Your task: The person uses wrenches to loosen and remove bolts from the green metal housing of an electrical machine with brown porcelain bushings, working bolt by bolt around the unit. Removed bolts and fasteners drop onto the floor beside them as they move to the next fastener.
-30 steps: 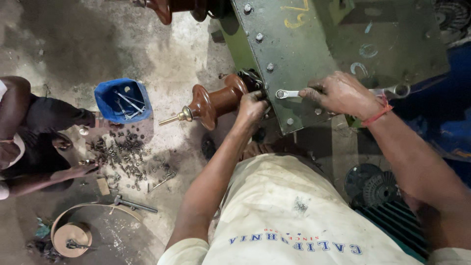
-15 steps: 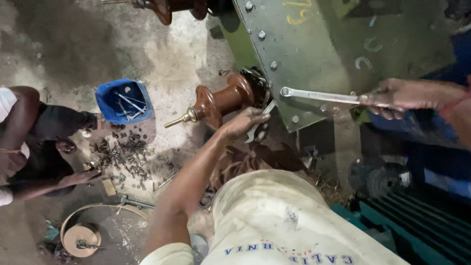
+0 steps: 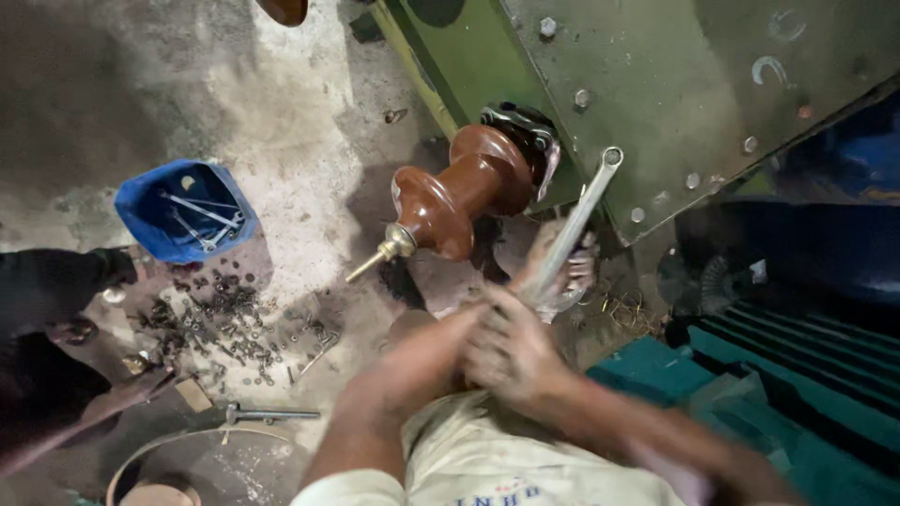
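Note:
A long silver ring wrench [image 3: 581, 211] slants up toward the bolted green metal plate [image 3: 675, 66], its ring end close to the plate's lower edge. My left hand [image 3: 562, 267] is closed around the wrench's lower end. My right hand [image 3: 511, 351] presses against my left wrist just below; blur hides whether it also grips the wrench. A glossy brown ribbed insulator [image 3: 459, 192] with a brass tip sticks out of the plate, just left of my hands.
A blue tub [image 3: 183, 211] with tools stands on the concrete floor at left, with several loose nuts and bolts [image 3: 225, 319] beside it. Another person [image 3: 56, 290] crouches at the far left. A metal bar [image 3: 267, 412] lies nearby. Teal fins [image 3: 806, 375] fill the right.
My right hand has swung the wrench off the plate and down to the centre, where both hands now meet. The camera has moved closer and lower.

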`<state>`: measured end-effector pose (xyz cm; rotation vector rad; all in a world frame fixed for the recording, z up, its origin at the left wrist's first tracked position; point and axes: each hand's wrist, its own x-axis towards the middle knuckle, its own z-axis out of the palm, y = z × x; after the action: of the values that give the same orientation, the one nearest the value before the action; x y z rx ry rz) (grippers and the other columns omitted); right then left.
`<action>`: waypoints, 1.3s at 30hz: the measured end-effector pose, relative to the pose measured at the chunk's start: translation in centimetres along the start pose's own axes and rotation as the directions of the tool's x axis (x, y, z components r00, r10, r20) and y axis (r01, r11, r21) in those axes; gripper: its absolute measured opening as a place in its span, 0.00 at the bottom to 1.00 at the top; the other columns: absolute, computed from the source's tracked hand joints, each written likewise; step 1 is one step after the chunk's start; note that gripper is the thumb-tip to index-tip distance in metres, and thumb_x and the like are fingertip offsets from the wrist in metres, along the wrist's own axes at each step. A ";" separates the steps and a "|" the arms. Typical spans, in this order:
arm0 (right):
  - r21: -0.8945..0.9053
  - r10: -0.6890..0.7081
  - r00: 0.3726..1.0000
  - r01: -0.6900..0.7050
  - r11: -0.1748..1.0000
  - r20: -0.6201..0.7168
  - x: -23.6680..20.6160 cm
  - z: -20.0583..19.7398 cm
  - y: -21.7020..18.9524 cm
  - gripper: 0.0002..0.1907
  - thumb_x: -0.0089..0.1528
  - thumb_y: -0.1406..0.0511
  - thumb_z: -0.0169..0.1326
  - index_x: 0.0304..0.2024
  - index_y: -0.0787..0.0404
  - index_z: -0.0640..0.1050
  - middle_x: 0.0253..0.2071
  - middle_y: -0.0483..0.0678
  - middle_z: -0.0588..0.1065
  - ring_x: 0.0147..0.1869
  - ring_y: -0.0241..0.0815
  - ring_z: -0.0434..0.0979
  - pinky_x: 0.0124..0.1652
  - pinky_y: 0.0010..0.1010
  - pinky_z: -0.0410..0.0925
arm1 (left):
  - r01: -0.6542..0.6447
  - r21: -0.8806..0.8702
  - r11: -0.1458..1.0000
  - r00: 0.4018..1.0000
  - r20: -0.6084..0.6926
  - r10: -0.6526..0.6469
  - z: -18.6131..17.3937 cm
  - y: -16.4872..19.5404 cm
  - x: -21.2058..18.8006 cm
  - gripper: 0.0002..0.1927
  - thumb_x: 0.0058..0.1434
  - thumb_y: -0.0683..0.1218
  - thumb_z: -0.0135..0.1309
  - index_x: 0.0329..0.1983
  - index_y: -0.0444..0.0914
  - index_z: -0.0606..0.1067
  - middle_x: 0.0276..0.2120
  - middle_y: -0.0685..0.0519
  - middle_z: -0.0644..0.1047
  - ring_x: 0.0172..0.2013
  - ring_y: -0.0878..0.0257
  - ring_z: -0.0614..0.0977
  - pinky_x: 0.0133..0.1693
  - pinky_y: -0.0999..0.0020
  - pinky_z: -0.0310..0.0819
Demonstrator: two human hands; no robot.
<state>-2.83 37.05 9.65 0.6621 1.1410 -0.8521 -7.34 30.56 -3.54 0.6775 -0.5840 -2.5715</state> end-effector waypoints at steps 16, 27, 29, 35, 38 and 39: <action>0.539 -0.822 0.543 0.646 0.540 0.171 6.8 22.1 -14.9 0.14 0.66 0.56 0.51 0.34 0.60 0.74 0.32 0.52 0.76 0.37 0.46 0.75 0.39 0.38 0.71 | -0.143 0.079 0.987 0.988 -0.043 0.146 -1.5 2.0 0.6 0.11 0.72 0.52 0.47 0.46 0.40 0.70 0.22 0.59 0.68 0.19 0.69 0.67 0.20 0.72 0.63; 0.322 -0.630 0.306 0.655 0.684 0.714 3.5 13.4 -13.3 0.15 0.73 0.57 0.47 0.47 0.63 0.76 0.55 0.55 0.77 0.62 0.52 0.79 0.59 0.42 0.73 | -0.175 0.190 0.966 0.976 -0.098 0.196 -1.1 2.8 1.6 0.13 0.71 0.49 0.49 0.54 0.37 0.71 0.25 0.58 0.72 0.20 0.70 0.70 0.22 0.72 0.65; 0.228 -0.530 0.131 0.798 0.558 0.838 2.2 12.8 -13.6 0.17 0.74 0.57 0.47 0.52 0.64 0.76 0.60 0.56 0.76 0.59 0.50 0.79 0.58 0.42 0.74 | -0.182 0.196 0.963 0.971 -0.117 0.208 -0.7 2.8 1.7 0.14 0.71 0.48 0.49 0.55 0.37 0.72 0.25 0.57 0.73 0.21 0.70 0.70 0.22 0.72 0.66; -0.643 -0.411 0.687 0.719 0.265 0.599 -5.9 7.0 -18.2 0.19 0.69 0.58 0.51 0.58 0.60 0.70 0.42 0.42 0.73 0.38 0.34 0.73 0.34 0.25 0.71 | -0.182 0.318 0.931 0.961 -0.143 0.237 -0.7 5.5 2.0 0.17 0.71 0.46 0.50 0.59 0.36 0.72 0.27 0.57 0.75 0.22 0.70 0.72 0.23 0.72 0.67; -0.842 -0.455 0.751 0.539 0.005 0.478 -9.5 2.2 -22.1 0.20 0.73 0.57 0.52 0.54 0.69 0.72 0.36 0.37 0.64 0.34 0.25 0.66 0.33 0.19 0.68 | -0.190 0.390 0.901 0.954 -0.145 0.263 -0.7 7.6 1.8 0.18 0.70 0.45 0.51 0.62 0.35 0.73 0.27 0.56 0.76 0.22 0.70 0.72 0.23 0.73 0.68; -0.876 -0.483 0.744 0.467 -0.118 0.461 -10.4 0.8 -23.6 0.19 0.71 0.56 0.51 0.54 0.65 0.76 0.31 0.40 0.67 0.30 0.29 0.65 0.29 0.24 0.65 | -0.194 0.406 0.893 0.952 -0.139 0.271 -0.6 8.3 1.7 0.19 0.70 0.45 0.51 0.62 0.35 0.73 0.27 0.56 0.76 0.22 0.70 0.73 0.24 0.73 0.68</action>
<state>-24.33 26.43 19.20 -1.0710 1.6845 -0.4035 -6.02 22.70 -0.52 0.9116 -1.0571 -2.1517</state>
